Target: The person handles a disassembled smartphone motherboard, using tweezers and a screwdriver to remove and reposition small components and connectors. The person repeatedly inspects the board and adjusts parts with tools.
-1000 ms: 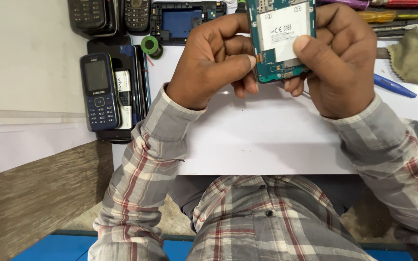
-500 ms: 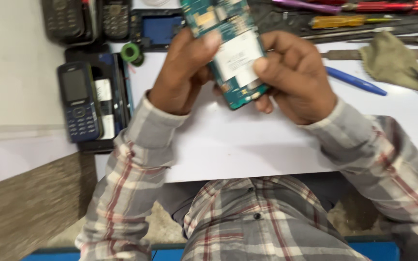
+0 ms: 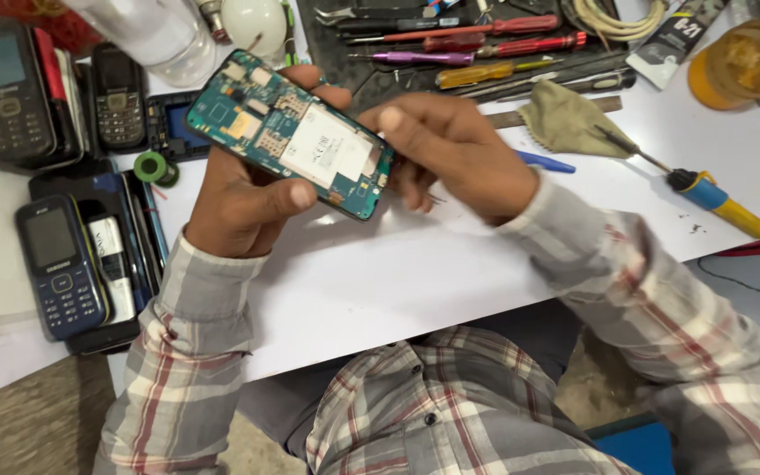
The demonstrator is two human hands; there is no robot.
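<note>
Here left hand (image 3: 244,198) fingers grasping tilted teal circuit board (image 3: 292,132); right hand (image 3: 455,154) fingers pinching its lower end.

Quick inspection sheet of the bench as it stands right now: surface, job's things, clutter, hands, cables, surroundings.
Surface: white table, mostly bare near the body.
Job's things: teal circuit board, held tilted above the table.
Clutter: keypad phones, green tape roll, screwdrivers, cloth, blue pen, amber jar.
Hands: left hand grips the board; right hand touches its end.
Cables: soldering iron; coiled cord.
Surroundings: brown floor.
</note>
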